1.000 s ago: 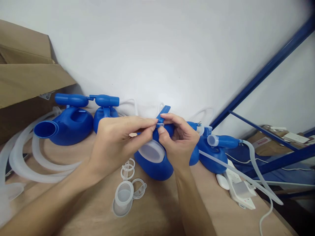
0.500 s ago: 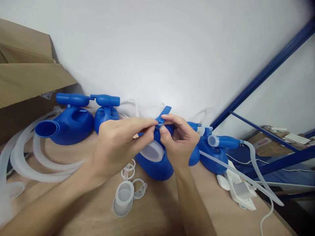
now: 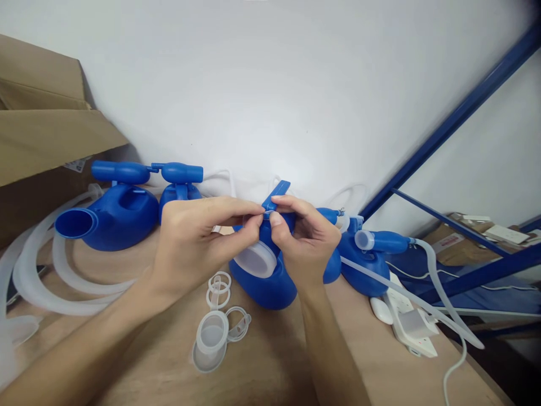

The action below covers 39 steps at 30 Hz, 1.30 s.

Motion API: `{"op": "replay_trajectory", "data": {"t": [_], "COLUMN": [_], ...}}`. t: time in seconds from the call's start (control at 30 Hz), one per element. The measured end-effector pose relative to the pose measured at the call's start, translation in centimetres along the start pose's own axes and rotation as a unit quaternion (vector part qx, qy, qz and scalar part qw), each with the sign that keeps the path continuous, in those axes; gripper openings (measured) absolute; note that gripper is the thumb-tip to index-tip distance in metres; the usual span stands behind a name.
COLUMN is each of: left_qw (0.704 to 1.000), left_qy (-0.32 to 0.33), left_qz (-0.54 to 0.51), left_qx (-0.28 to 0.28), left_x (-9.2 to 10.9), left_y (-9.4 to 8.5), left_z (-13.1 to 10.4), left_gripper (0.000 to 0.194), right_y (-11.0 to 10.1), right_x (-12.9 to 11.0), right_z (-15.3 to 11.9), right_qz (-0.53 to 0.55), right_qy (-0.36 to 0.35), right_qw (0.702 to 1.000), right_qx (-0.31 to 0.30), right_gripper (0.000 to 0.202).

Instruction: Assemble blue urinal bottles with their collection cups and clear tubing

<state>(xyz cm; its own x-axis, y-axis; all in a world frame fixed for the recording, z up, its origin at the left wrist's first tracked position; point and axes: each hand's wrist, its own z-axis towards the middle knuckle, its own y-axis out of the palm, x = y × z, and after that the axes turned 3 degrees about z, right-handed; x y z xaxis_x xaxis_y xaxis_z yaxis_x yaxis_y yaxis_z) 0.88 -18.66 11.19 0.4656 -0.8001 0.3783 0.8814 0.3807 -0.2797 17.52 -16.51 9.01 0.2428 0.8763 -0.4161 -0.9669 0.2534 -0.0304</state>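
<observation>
Wood table [image 3: 262,372]: open tabletop lies between the forearms, and the right edge slants to the lower right corner. A carton [image 3: 46,129] bounds the left, a blue rack [image 3: 456,121] the right. Five blue bottles show; the middle bottle [image 3: 270,290] sits under the hands, long axis slanting down rightward, its one lid [image 3: 257,260] facing the wearer. The left hand [image 3: 198,231] pinches one clear strip [image 3: 269,212], thumb against finger. The right hand [image 3: 310,237] is clamped on one tab [image 3: 279,192], lengthwise up and right, toward the wall.
</observation>
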Motion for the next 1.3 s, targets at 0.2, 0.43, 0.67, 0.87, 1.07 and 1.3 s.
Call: {"op": "replay_trajectory", "data": {"t": [0.2,0.43,0.67,0.87,1.07,1.3], "left_qw": [1.0,1.0,1.0,0.995,0.989,0.987], "left_qy": [0.024,0.021,0.001,-0.085,-0.111,-0.124], "left_qz": [0.004,0.006,0.006,-0.049,-0.081,-0.083], "left_qx": [0.014,0.012,0.018,-0.021,-0.054,-0.067], "left_x": [0.11,0.27,0.26,0.72,0.53,0.44], "left_y": [0.11,0.35,0.49,0.33,0.18,0.2], "left_z": [-0.1,-0.07,-0.28,-0.03,0.15,0.01], "left_gripper": [0.019,0.023,0.02,0.019,0.017,0.016], "right_y": [-0.2,-0.35,0.14,0.14,0.08,0.16], "right_x": [-0.02,-0.17,-0.1,-0.31,-0.42,-0.49], "right_z": [0.15,0.22,0.02,0.12,0.22,0.14], "right_qz": [0.01,0.006,-0.018,-0.021,-0.036,-0.023], "right_qy": [0.014,0.012,0.01,0.01,0.029,0.063], "right_qw": [1.0,1.0,0.999,0.999,0.998,0.997], "right_qx": [0.001,0.001,0.035,0.039,0.046,0.049], "right_gripper": [0.019,0.019,0.016,0.017,0.015,0.012]}}
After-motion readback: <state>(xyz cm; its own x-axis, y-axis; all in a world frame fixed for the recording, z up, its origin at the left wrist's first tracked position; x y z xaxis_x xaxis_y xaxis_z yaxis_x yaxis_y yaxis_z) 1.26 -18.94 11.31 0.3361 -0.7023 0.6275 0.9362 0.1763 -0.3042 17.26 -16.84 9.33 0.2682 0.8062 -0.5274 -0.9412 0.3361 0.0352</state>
